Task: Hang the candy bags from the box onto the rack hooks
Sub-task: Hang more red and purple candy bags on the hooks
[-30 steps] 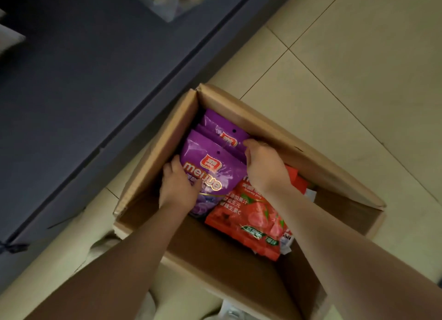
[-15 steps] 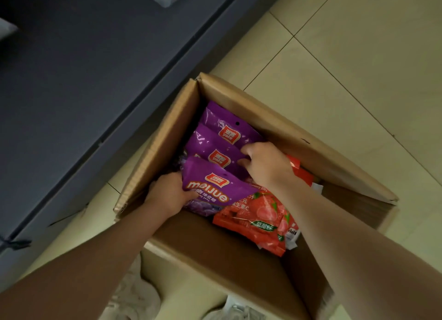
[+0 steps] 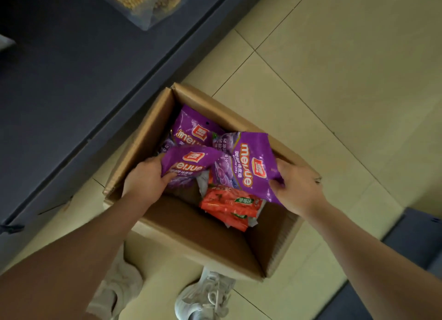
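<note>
An open cardboard box (image 3: 153, 226) stands on the tiled floor. My left hand (image 3: 144, 182) grips a purple candy bag (image 3: 191, 163) by its left edge, low inside the box. In my right hand (image 3: 297, 188) a second purple candy bag (image 3: 251, 166) is pinched by one end and lifted above the box, turned sideways. A third purple bag (image 3: 191, 128) lies against the box's far corner. Red candy bags (image 3: 230, 206) lie on the box bottom under the lifted bag. No rack hooks are in view.
A dark blue shelf base (image 3: 71, 80) runs along the left of the box. A clear bag of yellowish goods (image 3: 146, 1) hangs at the top. My two light shoes (image 3: 205, 293) stand just behind the box. Another dark unit (image 3: 416, 248) sits at the right.
My right hand has pulled a purple bag up and to the right, out of the stack. My left hand keeps its hold on the front purple bag. The camera has pulled back from the box.
</note>
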Tool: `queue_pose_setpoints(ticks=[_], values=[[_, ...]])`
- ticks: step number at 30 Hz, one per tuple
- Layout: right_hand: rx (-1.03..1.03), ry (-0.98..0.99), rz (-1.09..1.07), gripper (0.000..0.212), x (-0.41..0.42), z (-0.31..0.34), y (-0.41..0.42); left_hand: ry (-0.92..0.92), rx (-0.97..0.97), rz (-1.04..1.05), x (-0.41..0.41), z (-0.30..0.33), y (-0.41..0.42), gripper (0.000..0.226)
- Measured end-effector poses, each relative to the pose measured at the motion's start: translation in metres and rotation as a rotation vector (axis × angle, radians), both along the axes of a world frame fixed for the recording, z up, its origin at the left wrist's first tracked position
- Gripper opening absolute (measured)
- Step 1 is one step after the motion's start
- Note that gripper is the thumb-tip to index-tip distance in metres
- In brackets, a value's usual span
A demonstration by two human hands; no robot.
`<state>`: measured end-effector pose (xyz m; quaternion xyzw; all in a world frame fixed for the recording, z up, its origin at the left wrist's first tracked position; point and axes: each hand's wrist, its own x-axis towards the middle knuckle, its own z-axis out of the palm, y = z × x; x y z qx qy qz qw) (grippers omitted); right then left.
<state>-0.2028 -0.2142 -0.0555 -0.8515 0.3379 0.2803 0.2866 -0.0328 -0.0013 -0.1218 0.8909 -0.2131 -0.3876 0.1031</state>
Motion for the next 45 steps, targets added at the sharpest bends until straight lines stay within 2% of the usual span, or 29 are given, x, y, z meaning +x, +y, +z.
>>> queue_pose_setpoints(ticks=[4, 7, 10, 14, 17, 20, 25, 29, 33, 35, 37, 41, 45], values=[[0.047, -0.061, 0.040, 0.020, 0.012, 0.053, 0.007, 0.005, -0.017, -0.035, 0.001, 0.062, 0.006, 0.050], [0.047, -0.062, 0.084, 0.033, 0.027, 0.122, -0.003, 0.056, -0.039, -0.014, 0.009, 0.128, 0.011, 0.048], [0.069, -0.072, 0.120, 0.031, 0.035, 0.208, -0.016, 0.046, -0.058, 0.005, 0.019, 0.211, 0.013, 0.045], [-0.100, -0.140, 0.262, 0.018, 0.044, 0.339, -0.019, -0.021, -0.124, 0.079, 0.032, 0.336, 0.018, 0.037], [-0.225, -0.230, 0.329, 0.024, 0.055, 0.443, -0.008, -0.082, -0.208, 0.144, 0.039, 0.428, 0.024, 0.037], [-0.296, -0.358, 0.363, 0.019, 0.073, 0.528, 0.006, -0.171, -0.256, 0.125, 0.047, 0.510, 0.029, 0.037], [-0.408, -0.514, 0.519, 0.024, 0.111, 0.634, 0.035, -0.359, -0.404, 0.004, 0.070, 0.627, 0.057, 0.035], [-0.518, -0.648, 0.684, 0.024, 0.141, 0.713, 0.068, -0.576, -0.363, -0.021, 0.077, 0.707, 0.109, 0.038], [-0.601, -0.945, 0.776, 0.032, 0.173, 0.792, 0.105, -0.863, -0.307, 0.065, 0.073, 0.780, 0.167, 0.052], [-0.612, -1.128, 0.818, 0.040, 0.190, 0.825, 0.129, -1.051, -0.361, 0.085, 0.072, 0.812, 0.194, 0.053], [-0.631, -1.244, 0.824, 0.043, 0.208, 0.854, 0.151, -1.175, -0.403, 0.094, 0.074, 0.838, 0.218, 0.054], [-0.647, -1.420, 0.764, 0.032, 0.253, 0.906, 0.189, -1.315, -0.359, 0.137, 0.088, 0.886, 0.260, 0.055], [-0.688, -1.538, 0.681, 0.028, 0.297, 0.941, 0.229, -1.361, -0.306, 0.203, 0.102, 0.915, 0.292, 0.052]])
